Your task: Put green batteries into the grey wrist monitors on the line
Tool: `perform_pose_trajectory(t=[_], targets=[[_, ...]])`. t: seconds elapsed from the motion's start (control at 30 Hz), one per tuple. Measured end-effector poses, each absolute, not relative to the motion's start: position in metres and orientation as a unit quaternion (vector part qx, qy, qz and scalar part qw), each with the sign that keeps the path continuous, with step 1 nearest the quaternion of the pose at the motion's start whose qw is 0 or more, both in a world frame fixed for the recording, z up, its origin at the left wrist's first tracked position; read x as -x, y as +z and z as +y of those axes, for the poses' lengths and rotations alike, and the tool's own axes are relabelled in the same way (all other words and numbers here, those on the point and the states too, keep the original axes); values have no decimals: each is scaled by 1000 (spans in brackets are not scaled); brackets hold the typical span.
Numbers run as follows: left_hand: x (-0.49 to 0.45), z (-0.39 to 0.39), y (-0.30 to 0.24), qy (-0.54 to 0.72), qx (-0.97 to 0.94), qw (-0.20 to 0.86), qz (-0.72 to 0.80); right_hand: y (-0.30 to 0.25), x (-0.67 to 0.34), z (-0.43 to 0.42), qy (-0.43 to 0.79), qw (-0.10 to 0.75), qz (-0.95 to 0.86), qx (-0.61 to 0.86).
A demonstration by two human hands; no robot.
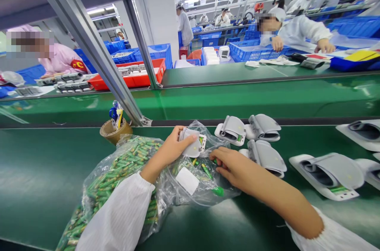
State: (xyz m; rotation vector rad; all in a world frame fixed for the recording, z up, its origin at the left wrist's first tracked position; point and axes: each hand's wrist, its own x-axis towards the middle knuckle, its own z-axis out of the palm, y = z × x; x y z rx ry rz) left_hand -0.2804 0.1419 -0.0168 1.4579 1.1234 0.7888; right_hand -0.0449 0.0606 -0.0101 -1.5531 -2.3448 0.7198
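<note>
My left hand is closed around a wrist blood pressure monitor with a grey cuff, its white end turned right and green batteries showing in its open compartment. Below it lies a clear plastic bag holding a few loose green batteries and a white label. My right hand reaches over the right side of this bag, fingers curled together; what they pinch is mostly hidden, though a bit of green shows beside them. A fuller bag of green batteries lies under my left forearm.
Several more cuffed monitors rest on the green bench at the right. A round brown pot with pens stands by the metal post. Across the green divider, a red tray, blue crates and co-workers appear.
</note>
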Motion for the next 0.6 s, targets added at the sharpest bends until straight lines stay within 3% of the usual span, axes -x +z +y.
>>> perform_pose_trajectory(t=[0.2, 0.4, 0.6], targets=[[281, 142, -18, 325, -612, 540, 477, -7, 44, 62, 228, 95, -789, 563], [281, 138, -8, 312, -611, 563, 461, 3, 65, 57, 338, 358, -710, 504], [282, 136, 4, 295, -594, 595, 455, -24, 84, 60, 481, 440, -573, 496]])
